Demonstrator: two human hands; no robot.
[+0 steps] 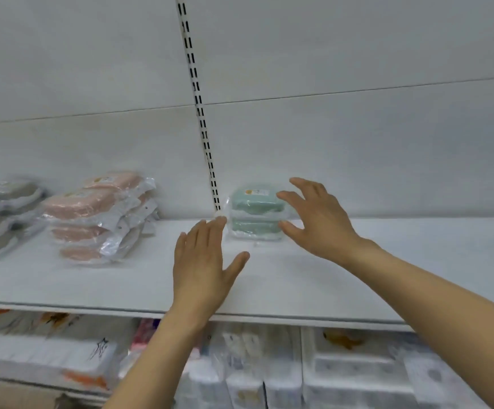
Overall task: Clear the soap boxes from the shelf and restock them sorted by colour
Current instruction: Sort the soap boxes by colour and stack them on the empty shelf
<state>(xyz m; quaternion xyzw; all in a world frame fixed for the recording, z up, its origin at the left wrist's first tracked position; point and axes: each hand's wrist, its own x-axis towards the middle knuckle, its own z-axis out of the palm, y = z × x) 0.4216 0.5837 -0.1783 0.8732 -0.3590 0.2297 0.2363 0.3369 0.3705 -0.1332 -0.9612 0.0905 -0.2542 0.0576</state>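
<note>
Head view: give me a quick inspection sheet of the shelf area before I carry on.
Surface: white shelf, bare at the front and right.
Job's things: green soap boxes stacked at the back by the slotted upright; pink soap boxes piled to the left; grey soap boxes at the far left edge.
Clutter: nothing seen.
Hands: left hand open, flat above the shelf; right hand open, fingers spread beside the green stack, contact unclear.
Cables: nothing seen.
Surroundings: white back panel; wrapped goods on the lower shelf, blurred.
</note>
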